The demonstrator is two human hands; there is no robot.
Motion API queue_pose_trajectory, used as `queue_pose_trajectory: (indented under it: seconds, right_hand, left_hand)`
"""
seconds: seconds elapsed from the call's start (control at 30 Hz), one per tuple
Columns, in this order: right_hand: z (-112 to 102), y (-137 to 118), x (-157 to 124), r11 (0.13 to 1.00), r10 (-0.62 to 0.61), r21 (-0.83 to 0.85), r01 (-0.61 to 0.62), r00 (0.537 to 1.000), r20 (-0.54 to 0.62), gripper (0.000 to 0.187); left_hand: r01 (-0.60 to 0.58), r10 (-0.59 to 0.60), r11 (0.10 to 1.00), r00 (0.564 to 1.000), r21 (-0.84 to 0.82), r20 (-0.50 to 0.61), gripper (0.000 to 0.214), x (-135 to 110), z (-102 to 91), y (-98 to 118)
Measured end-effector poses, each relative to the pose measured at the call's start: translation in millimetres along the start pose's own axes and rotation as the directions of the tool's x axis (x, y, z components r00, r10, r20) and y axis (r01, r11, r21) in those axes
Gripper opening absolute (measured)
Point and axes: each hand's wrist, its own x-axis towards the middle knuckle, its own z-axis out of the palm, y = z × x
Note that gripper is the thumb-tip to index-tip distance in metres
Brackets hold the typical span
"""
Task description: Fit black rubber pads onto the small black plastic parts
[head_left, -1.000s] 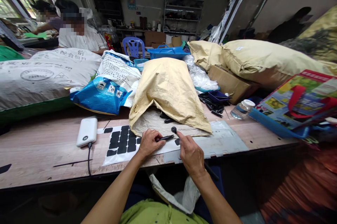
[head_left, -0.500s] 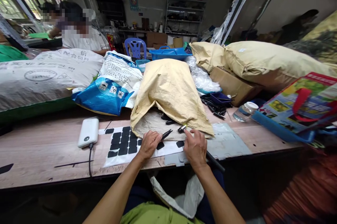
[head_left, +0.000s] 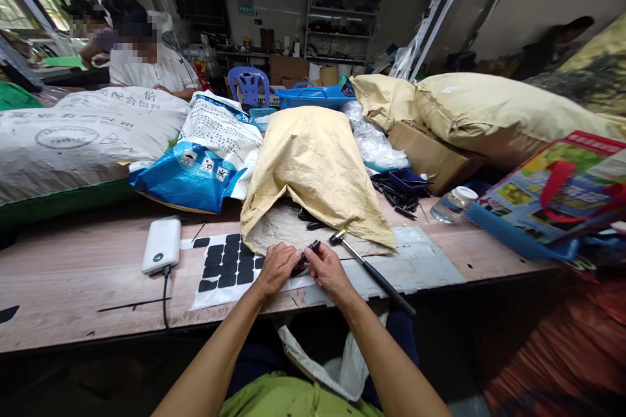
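My left hand (head_left: 278,267) and my right hand (head_left: 327,271) meet at the front of the wooden table (head_left: 73,286). Both have their fingers closed on a small black part (head_left: 310,250) held between them. Just left of the hands lies a white sheet with several black square pads (head_left: 225,267). To the right, a small hammer (head_left: 372,271) lies on the table, its head near a yellow sack (head_left: 315,169) and its black handle reaching past the table edge. More black parts (head_left: 308,220) peek from under the sack.
A white power bank (head_left: 162,244) with a cable lies at the left. Big sacks (head_left: 73,136), a blue and white bag (head_left: 205,156), a cardboard box (head_left: 428,156), a pile of black parts (head_left: 398,188) and a plastic jar (head_left: 452,203) crowd the back. Other people sit far left.
My right hand has set the hammer down on the table and moved left to the black part in my left hand. My left hand stayed about where it was.
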Motion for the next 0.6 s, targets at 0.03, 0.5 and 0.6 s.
queue_pose_trajectory:
  seconds: [0.03, 0.5, 0.6]
  right_hand:
    - [0.7, 1.5, -0.2, 1.0, -0.01, 0.004, 0.01, 1.0, -0.009, 0.046]
    - [8.6, 4.9, -6.2, 0.996, -0.09, 0.016, 0.092, 0.992, -0.092, 0.042]
    - [7.3, 9.2, -6.1, 0.987, -0.156, 0.027, 0.158, 0.986, -0.062, 0.041]
  left_hand:
    - [-0.007, 0.007, 1.0, 1.0, 0.013, 0.009, 0.049, 0.2, 0.3, -0.2]
    - [-0.068, 0.071, 0.993, 0.997, -0.095, 0.031, 0.033, -4.8, -7.6, 2.9]
    - [-0.074, 0.079, 0.991, 0.996, -0.109, 0.042, 0.037, -5.3, -8.6, 4.4]
